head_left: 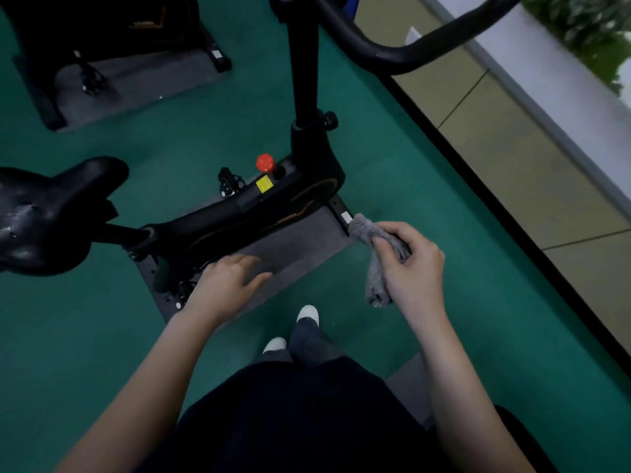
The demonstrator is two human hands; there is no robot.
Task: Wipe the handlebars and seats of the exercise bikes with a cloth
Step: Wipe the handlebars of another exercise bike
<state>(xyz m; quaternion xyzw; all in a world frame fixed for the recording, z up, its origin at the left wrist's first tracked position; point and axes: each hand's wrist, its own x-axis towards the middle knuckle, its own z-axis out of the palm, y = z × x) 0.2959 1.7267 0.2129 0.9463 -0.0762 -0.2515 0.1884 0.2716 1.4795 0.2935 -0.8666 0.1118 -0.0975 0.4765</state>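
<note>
A black exercise bike (259, 206) stands in front of me on a grey mat (290, 247). Its black seat (51, 213) is at the left edge, and its curved black handlebar (392, 52) runs across the top right. My right hand (409, 264) grips a bunched grey cloth (375, 268) in the air, well below the handlebar and to the right of the bike's frame. My left hand (232, 281) hovers over the mat with relaxed fingers and holds nothing. Neither hand touches the bike.
A second black bike (102, 39) on its own mat stands at the top left. The floor is green (392, 148). A black strip (495, 216) and beige tiles border it on the right, below a white ledge with plants. My feet in white shoes (307, 314) are near the mat.
</note>
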